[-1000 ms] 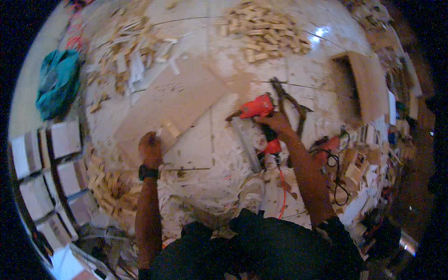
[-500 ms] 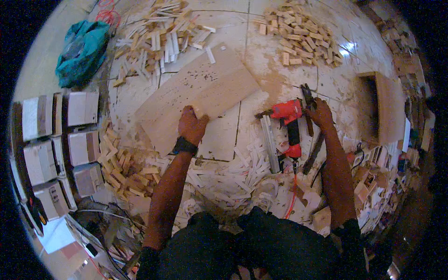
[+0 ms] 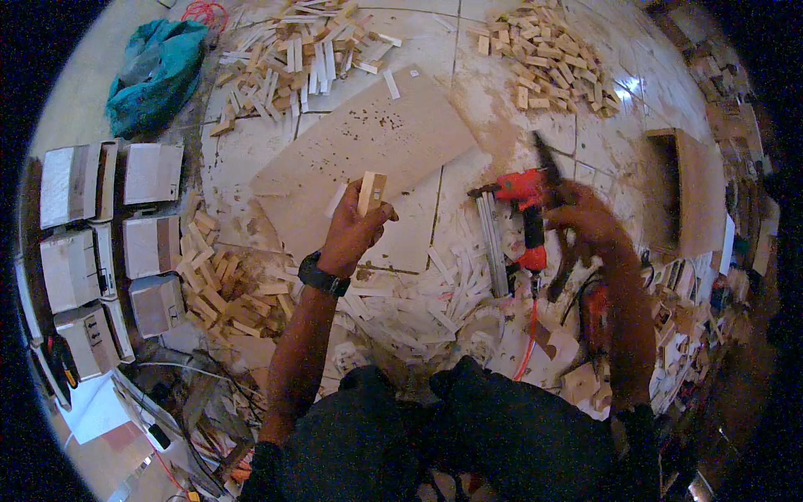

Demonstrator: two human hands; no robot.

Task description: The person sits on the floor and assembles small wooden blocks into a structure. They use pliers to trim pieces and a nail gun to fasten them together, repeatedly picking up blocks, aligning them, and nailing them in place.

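Wood block (image 3: 370, 189): mostly hidden half a second ago, now in full view, tilted, pinched between thumb and fingers of the left hand (image 3: 347, 238). Small, pale, straight-edged; small darker marks on the visible face. Right hand (image 3: 594, 219): lower beside the nail gun (image 3: 533, 234) than before, blurred; fingers curled at a dark hand tool (image 3: 545, 155), firmness of grip cannot be told. Board (image 3: 410, 138): beyond the left fingertips, its edge slanting up rightward. Tile floor (image 3: 458, 188): between left fingers and nail gun.
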